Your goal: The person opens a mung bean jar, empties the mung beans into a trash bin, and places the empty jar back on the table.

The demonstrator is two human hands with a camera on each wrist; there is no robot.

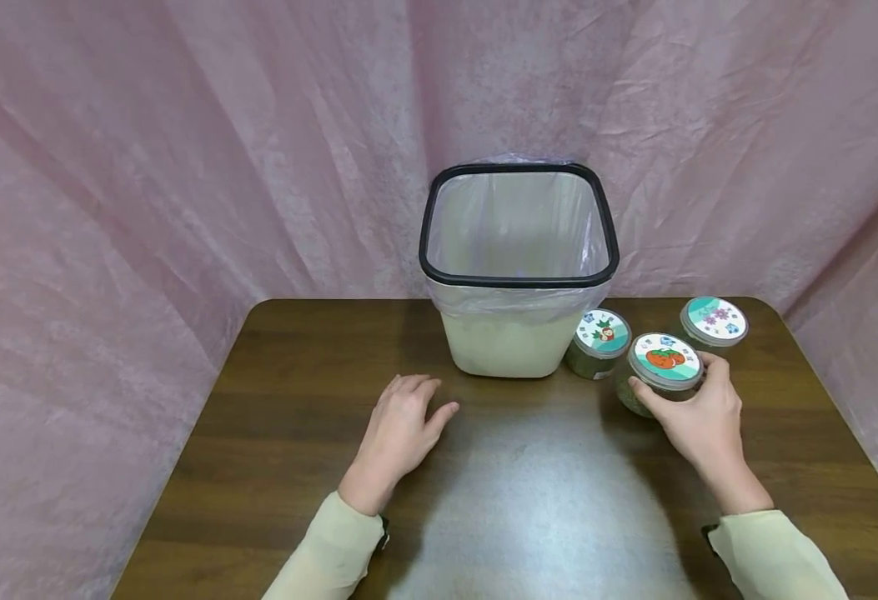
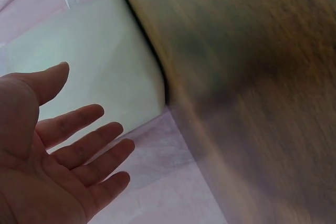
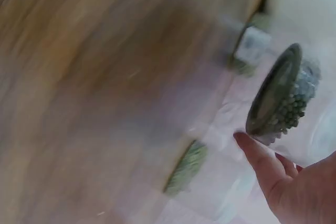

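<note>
My right hand [image 1: 701, 412] grips a clear, round lidded jar [image 1: 665, 362] with orange fruit pictured on its lid, thumb on the near left and fingers on the right. In the right wrist view this jar [image 3: 281, 95] is tilted above the table, its underside and small green grains showing. A second jar [image 1: 602, 337], with a red-and-green picture, stands just left of it, and a third jar [image 1: 714, 323], with pink flowers, behind it to the right. My left hand [image 1: 403, 421] hovers over the table with fingers relaxed and holds nothing; its palm faces the bin in the left wrist view.
A pale waste bin [image 1: 514, 337] with a black rim and a clear liner bag stands at the table's back edge, close beside the second jar. The brown wooden table [image 1: 273, 467] stretches in front. A pink curtain [image 1: 183, 167] hangs behind.
</note>
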